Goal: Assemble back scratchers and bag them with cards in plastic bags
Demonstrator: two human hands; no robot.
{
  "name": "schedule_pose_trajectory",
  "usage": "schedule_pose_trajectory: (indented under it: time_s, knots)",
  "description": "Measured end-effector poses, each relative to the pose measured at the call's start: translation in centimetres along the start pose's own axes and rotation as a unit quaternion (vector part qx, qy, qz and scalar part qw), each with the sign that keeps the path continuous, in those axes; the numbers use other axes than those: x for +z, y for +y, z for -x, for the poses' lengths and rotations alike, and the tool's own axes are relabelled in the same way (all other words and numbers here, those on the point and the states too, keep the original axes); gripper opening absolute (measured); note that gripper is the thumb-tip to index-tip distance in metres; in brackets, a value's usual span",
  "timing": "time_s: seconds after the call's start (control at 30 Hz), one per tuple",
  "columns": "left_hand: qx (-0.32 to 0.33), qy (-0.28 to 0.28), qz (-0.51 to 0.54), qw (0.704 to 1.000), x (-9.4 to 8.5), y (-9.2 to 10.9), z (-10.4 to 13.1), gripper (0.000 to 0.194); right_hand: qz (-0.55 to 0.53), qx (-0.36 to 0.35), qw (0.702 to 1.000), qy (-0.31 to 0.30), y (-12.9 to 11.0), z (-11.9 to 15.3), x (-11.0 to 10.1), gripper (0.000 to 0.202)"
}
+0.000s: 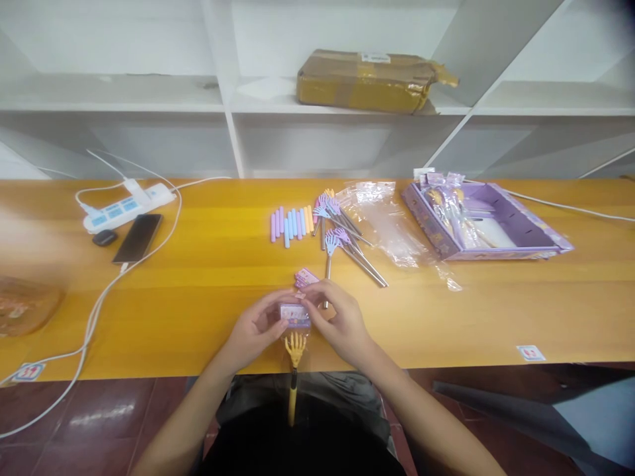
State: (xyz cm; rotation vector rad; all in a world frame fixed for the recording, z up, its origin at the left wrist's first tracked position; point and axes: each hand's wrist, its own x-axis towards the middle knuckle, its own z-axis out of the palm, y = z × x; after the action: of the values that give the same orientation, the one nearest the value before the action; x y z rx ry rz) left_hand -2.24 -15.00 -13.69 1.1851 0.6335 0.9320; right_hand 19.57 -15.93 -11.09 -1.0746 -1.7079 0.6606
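Observation:
Between my hands is a clear bag with a purple printed card point(294, 315) at its top and a yellow hand-shaped scratcher point(295, 349) hanging below, over the table's front edge. My left hand point(258, 325) pinches the bag's left side near the card. The fingers of my right hand point(337, 318) close on its upper right corner. More printed cards point(306, 277) lie just beyond my fingertips. Farther back are pastel tubes point(292, 225) in a row and several scratchers with metal rods point(342, 238), blue, purple and orange at the heads.
Clear bags point(387, 221) lie right of the rods, beside a purple box point(516, 248) holding bagged scratchers. At left are a power strip point(129, 206), a phone point(138, 238) and white cables. A taped carton point(367, 82) sits on the shelf.

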Motion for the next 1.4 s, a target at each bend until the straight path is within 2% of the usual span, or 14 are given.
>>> schedule_pose_trajectory:
  time_s: [0.07,0.1,0.13,0.2,0.27,0.33,0.5,0.67,0.83,0.93,1.0,1.13,1.2,1.4]
  knots:
    - [-0.029,0.014,-0.003,0.999,0.2,-0.3,0.0,0.075,0.002,-0.025,1.0,-0.002,-0.1,0.1,-0.3,0.014]
    - [-0.054,0.016,-0.017,0.998,0.2,-0.4,0.1,0.079,0.005,-0.038,0.999,-0.005,-0.1,0.2,-0.4,0.016]
    - [-0.078,0.015,-0.039,0.996,0.3,-0.4,0.1,0.076,0.01,-0.051,0.999,-0.01,-0.1,0.4,-0.6,0.017]
    - [-0.109,0.007,-0.082,0.991,0.3,-0.2,0.1,0.058,0.03,-0.073,0.997,-0.022,0.2,0.8,-0.9,0.019]
    - [-0.112,0.003,-0.102,0.988,0.3,0.0,0.0,0.043,0.051,-0.087,0.994,-0.031,0.5,1.2,-1.1,0.021]
    - [-0.107,0.008,-0.104,0.989,0.3,0.1,-0.1,0.037,0.059,-0.096,0.993,-0.036,0.7,1.5,-1.2,0.023]
    - [-0.096,0.009,-0.117,0.988,0.2,0.2,-0.1,0.034,0.065,-0.104,0.991,-0.044,1.0,1.7,-1.1,0.025]
    - [-0.097,-0.009,-0.084,0.992,0.2,0.5,0.0,0.037,0.068,-0.11,0.99,-0.063,1.0,2.0,-1.2,0.026]
    - [-0.104,0.011,-0.121,0.987,0.1,0.5,0.0,0.032,0.059,-0.112,0.988,-0.09,0.6,2.2,-1.6,0.023]
    - [-0.103,0.027,-0.134,0.985,0.2,0.5,0.0,0.034,0.046,-0.085,0.991,-0.087,0.5,2.2,-1.2,0.014]
    - [-0.096,0.034,-0.145,0.984,0.3,0.5,0.0,0.032,0.024,-0.037,0.996,-0.074,0.5,2.2,-0.4,0.01]
    - [-0.067,0.016,-0.205,0.976,0.4,0.7,0.0,0.025,-0.058,0.095,0.991,-0.069,0.7,3.0,1.5,0.042]
    - [-0.055,0.004,-0.228,0.972,0.4,0.8,0.0,0.022,-0.077,0.131,0.985,-0.086,0.7,3.4,2.2,0.047]
    - [-0.051,-0.005,-0.246,0.968,0.5,1.2,0.1,0.017,-0.057,0.118,0.988,-0.076,0.6,3.9,2.1,0.038]
